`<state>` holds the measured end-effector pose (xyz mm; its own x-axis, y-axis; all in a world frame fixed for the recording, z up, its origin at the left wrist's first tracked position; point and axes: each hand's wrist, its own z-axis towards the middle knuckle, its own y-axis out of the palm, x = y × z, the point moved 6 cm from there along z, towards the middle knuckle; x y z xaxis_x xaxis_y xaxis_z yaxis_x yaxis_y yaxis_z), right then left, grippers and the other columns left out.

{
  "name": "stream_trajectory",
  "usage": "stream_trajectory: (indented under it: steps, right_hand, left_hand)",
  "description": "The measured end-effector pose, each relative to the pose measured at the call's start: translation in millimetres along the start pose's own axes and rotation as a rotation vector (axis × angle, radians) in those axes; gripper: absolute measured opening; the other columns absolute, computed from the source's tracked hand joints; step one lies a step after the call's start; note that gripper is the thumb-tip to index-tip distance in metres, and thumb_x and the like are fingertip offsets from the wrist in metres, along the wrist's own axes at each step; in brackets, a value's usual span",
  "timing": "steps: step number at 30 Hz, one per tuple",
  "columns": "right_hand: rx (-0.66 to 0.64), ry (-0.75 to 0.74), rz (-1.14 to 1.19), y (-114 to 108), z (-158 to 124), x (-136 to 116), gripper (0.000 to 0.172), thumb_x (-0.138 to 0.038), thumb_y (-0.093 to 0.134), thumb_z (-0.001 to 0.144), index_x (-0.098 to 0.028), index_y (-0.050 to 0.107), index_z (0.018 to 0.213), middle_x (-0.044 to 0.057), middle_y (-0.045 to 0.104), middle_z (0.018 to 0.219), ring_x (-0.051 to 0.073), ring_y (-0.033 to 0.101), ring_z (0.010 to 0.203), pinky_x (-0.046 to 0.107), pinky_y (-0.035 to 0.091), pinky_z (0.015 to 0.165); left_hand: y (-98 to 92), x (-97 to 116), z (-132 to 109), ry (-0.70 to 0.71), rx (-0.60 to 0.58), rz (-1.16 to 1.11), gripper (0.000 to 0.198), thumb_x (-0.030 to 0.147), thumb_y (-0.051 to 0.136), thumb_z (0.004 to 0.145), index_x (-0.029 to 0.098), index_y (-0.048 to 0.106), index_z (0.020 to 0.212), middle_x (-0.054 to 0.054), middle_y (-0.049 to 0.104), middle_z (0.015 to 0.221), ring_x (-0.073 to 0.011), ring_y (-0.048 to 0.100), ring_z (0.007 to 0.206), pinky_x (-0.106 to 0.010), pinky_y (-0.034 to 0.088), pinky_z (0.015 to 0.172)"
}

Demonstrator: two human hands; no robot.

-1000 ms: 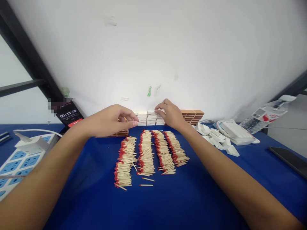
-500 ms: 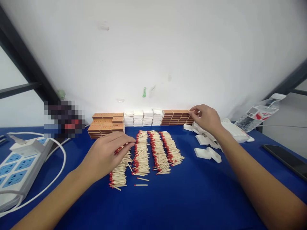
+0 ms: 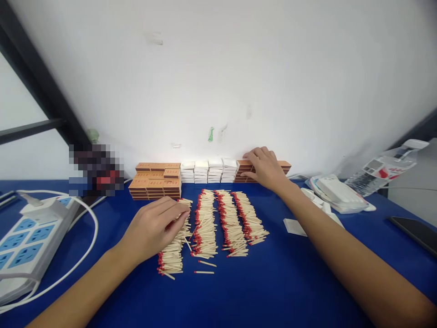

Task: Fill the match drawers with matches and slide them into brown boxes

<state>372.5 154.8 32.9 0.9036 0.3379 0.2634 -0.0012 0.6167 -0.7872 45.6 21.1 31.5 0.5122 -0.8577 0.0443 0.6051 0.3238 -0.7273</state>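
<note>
My left hand [image 3: 155,230] hovers over the leftmost row of red-tipped matches [image 3: 171,255]. Its fingers are curled together, and whatever lies between them is hidden. Several more rows of matches [image 3: 205,223] lie to its right, and a loose match [image 3: 204,272] is in front. At the wall, my right hand [image 3: 266,168] is against the right stack of brown matchboxes [image 3: 241,172]. Its thumb is across the front and its fingers are spread near the top edge, covering the middle of the stack. Stacked white matchbox trays [image 3: 215,175] stand just left of it.
Another stack of matchboxes [image 3: 155,187] stands back left. Loose white trays [image 3: 294,227] lie partly behind my right forearm. A white plastic package [image 3: 337,193], a clear bottle [image 3: 382,168] and a phone [image 3: 414,234] are at right. A power strip [image 3: 34,241] with a white cable lies left.
My right hand has moved left from the right end of the matchbox stack to its middle, and its fingers have spread. My left hand remains over the leftmost match row. The view has shifted slightly.
</note>
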Motion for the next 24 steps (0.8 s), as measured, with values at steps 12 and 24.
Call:
stream_trajectory:
  steps: [12,24]
  right_hand:
    - [-0.011,-0.077,-0.022,-2.6,-4.0,-12.9,0.035,-0.027,0.057,0.093,-0.016,0.06,0.126,0.021,0.066,0.119,0.039,0.052,0.11,0.049,0.039,0.09]
    - [0.078,0.028,0.188,-41.0,-17.6,2.4,0.031,-0.031,0.061,0.09,-0.021,0.064,0.119,0.015,0.067,0.109,0.036,0.058,0.105,0.049,0.047,0.092]
  left_hand:
    - [1.6,3.9,-1.0,0.021,-0.025,0.006,0.015,0.012,0.062,0.1,0.018,0.069,0.112,-0.004,0.074,0.091,-0.0167,0.065,0.078,-0.032,0.055,0.075]
    - [-3.4,5.9,-0.1,0.028,-0.008,0.009,0.014,0.011,0.062,0.099,0.017,0.069,0.11,-0.004,0.073,0.089,-0.0169,0.064,0.077,-0.032,0.054,0.074]
